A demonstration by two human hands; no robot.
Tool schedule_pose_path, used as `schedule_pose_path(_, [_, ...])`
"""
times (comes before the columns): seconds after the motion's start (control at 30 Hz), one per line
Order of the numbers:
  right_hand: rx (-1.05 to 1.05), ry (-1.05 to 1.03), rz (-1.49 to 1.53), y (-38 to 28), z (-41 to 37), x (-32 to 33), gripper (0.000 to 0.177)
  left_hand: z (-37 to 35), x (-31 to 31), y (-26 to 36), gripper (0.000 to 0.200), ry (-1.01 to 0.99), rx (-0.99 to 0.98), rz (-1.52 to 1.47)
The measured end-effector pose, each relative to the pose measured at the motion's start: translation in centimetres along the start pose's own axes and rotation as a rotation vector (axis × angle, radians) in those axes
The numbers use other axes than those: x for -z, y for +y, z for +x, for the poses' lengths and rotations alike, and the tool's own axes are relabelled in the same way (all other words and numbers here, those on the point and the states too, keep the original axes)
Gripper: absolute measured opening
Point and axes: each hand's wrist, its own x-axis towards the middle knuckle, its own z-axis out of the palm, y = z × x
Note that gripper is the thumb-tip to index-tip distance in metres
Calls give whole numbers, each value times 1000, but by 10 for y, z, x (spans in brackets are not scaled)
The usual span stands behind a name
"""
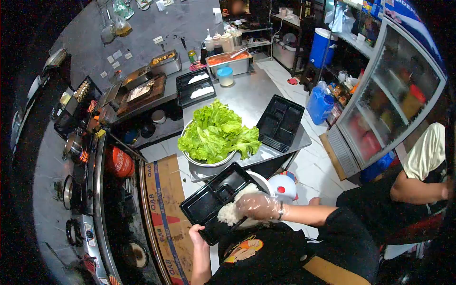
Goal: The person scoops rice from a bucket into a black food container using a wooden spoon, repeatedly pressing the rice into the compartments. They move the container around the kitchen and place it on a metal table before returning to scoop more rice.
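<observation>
My left hand (pixel 197 235) grips the near-left edge of a black compartment tray (pixel 194 207), thumb over the rim. The tray is held up at a tilt in front of my body. White rice (pixel 229 214) lies in one of its compartments. My right hand (pixel 259 207), in a clear plastic glove, curls down at the rice along the tray's right side; its fingertips are partly hidden. Behind the tray and my right hand, the rim of a white container (pixel 260 181) shows, its inside mostly hidden.
A bowl of lettuce (pixel 213 135) and stacked black trays (pixel 280 124) stand on the steel table (pixel 247 90). Two rice-filled trays (pixel 195 88), a blue-lidded jar (pixel 225 76) and a pan of orange food (pixel 229 59) sit farther back. Another person (pixel 418 183) sits at right.
</observation>
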Motion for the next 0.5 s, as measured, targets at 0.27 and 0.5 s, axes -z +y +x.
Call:
schedule_pose_path(0.27, [-37,73,33,19,-22,-28,16,-15,-25,-3,26,-31,-73,24])
schedule_pose_path(0.5, [-97,243,15,5,-29,21,18,2,-14,-10,27,-31,-58,7])
